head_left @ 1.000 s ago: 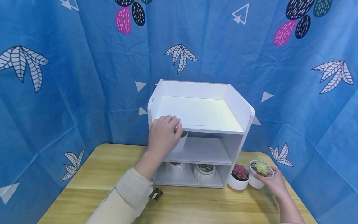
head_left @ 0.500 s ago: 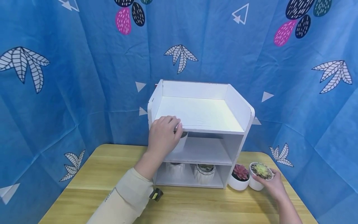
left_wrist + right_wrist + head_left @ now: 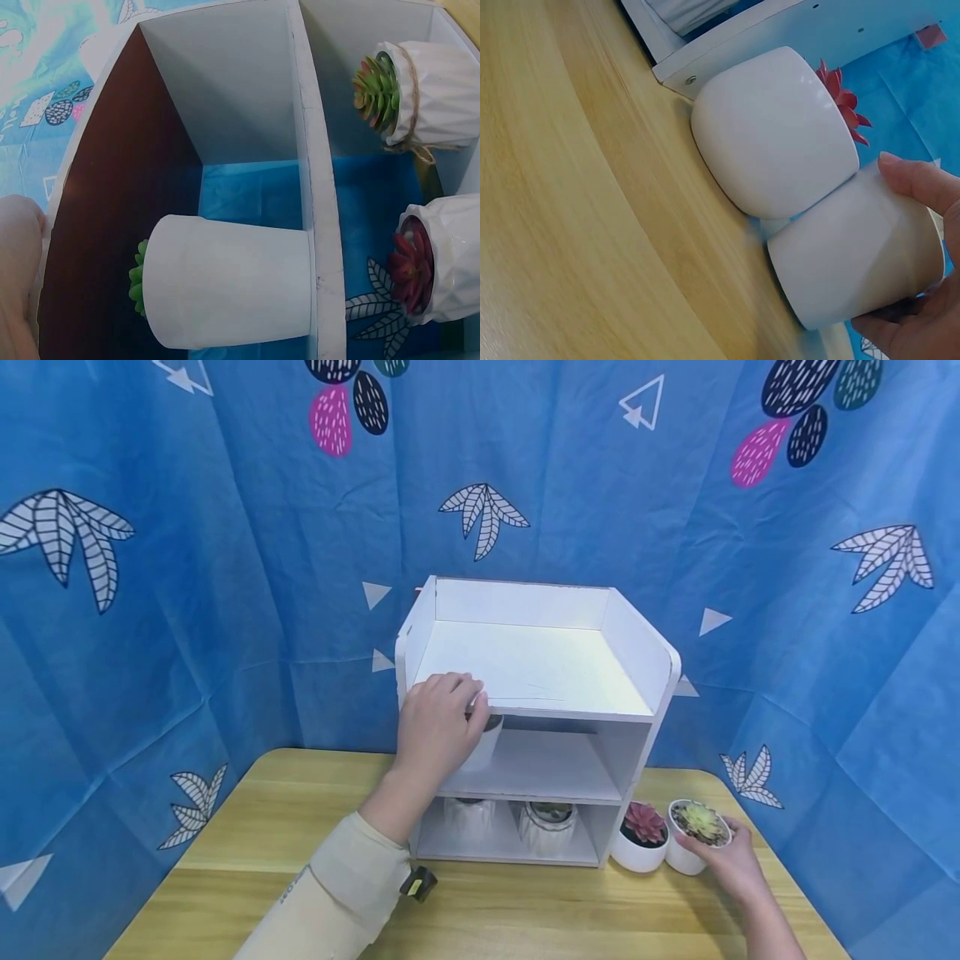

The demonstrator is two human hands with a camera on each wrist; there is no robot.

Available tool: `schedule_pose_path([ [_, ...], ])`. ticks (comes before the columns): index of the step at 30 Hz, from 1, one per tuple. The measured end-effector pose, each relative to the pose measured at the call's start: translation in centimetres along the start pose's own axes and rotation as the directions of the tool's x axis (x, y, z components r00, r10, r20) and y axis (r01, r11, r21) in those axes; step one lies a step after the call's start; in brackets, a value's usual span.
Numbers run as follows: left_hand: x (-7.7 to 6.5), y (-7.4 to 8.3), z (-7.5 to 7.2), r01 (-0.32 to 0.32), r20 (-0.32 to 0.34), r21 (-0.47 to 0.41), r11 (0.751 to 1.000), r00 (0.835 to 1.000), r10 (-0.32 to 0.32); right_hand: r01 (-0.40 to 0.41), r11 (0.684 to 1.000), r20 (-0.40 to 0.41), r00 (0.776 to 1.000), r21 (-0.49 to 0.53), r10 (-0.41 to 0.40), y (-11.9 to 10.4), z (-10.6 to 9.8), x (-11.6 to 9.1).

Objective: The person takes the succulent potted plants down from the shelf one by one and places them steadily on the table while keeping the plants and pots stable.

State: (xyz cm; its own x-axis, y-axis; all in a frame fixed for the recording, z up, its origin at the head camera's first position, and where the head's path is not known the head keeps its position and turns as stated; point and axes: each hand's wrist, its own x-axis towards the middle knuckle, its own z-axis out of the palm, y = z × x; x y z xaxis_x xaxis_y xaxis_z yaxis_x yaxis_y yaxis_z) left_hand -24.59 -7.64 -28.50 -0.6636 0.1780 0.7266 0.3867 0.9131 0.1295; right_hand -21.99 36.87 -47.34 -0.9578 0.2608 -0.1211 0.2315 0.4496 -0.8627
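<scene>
My left hand (image 3: 438, 727) holds the front edge of a white shelf unit (image 3: 547, 664), its fingers over the top board. At the right end of the table, my right hand (image 3: 738, 860) grips a white pot (image 3: 859, 247) with a pale green succulent (image 3: 699, 823), thumb on one side and fingers on the other. Against this pot stands a rounder white pot (image 3: 772, 135) with a red succulent (image 3: 645, 822). In the left wrist view, a plain white pot (image 3: 229, 281) with a green plant stands on the middle shelf, partly behind my left hand in the head view.
Two ribbed white pots stand on the bottom shelf: one with a green succulent (image 3: 379, 94) and twine, one with a red succulent (image 3: 412, 270). A wooden table (image 3: 487, 910) bears the unit. Blue patterned cloth (image 3: 300, 568) hangs behind and at both sides.
Both hands keep nearly the same place. The green succulent's pot sits almost where it was, close against the red one's pot. The head view has shifted very slightly.
</scene>
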Motion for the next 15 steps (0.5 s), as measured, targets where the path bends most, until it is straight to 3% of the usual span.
schedule_pose_path([
  [15,0.0,-0.05,-0.07,-0.004,-0.006,-0.008,1.0,1.0,0.004,-0.011,1.0,0.033,0.999,-0.022,0.011,-0.01,0.11,-0.28],
])
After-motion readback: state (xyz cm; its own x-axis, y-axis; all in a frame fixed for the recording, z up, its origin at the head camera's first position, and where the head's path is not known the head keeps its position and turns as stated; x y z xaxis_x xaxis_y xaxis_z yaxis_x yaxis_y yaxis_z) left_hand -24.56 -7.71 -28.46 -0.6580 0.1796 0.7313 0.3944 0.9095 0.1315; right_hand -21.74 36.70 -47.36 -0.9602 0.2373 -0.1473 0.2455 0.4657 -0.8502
